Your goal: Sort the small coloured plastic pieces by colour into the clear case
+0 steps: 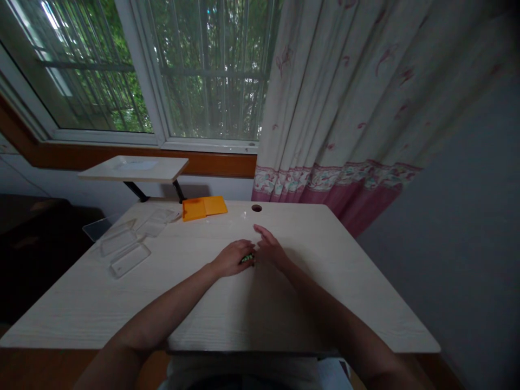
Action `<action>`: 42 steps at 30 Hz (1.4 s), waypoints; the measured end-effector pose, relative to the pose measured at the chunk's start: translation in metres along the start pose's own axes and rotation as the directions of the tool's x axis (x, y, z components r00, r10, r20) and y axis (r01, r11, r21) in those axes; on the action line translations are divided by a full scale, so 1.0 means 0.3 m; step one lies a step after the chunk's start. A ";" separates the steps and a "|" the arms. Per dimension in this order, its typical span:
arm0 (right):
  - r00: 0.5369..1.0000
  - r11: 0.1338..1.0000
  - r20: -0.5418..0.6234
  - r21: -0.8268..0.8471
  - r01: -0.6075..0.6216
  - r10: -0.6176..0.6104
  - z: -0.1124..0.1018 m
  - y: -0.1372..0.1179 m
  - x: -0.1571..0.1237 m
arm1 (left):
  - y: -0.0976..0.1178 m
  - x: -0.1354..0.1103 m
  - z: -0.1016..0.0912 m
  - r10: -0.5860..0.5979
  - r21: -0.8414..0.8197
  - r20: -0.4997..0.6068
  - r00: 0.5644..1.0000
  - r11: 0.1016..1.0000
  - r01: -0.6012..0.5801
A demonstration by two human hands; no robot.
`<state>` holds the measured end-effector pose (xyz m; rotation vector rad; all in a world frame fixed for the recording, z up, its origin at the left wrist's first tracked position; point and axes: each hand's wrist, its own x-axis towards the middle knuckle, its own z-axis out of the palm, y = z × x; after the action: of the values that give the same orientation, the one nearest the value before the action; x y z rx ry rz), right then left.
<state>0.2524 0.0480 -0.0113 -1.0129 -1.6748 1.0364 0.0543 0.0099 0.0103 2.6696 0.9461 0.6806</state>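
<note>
My left hand is closed around a small green-and-black object, too small and too covered by fingers to name. It is held low above the middle of the desk. From the right, my right hand meets it at the object's right end, some fingers bent in towards it and at least one finger stretched out forwards. The two hands nearly touch, and my right thumb is hard to make out.
The pale desk has a round cable hole near its back edge. An orange tray lies at the back left. Several clear plastic cases lie at the left. Behind them stands a small raised stand; a curtain hangs behind.
</note>
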 end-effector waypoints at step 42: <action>0.856 0.577 0.502 -0.666 0.472 -0.121 0.550 -0.098 0.474 | -0.104 -0.768 -0.424 -0.719 0.521 -0.398 0.570 0.334 0.785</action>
<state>0.0532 0.1375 0.0122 -0.9850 -2.6666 0.2328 -0.1829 -0.1065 0.0288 2.1356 2.6409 0.2355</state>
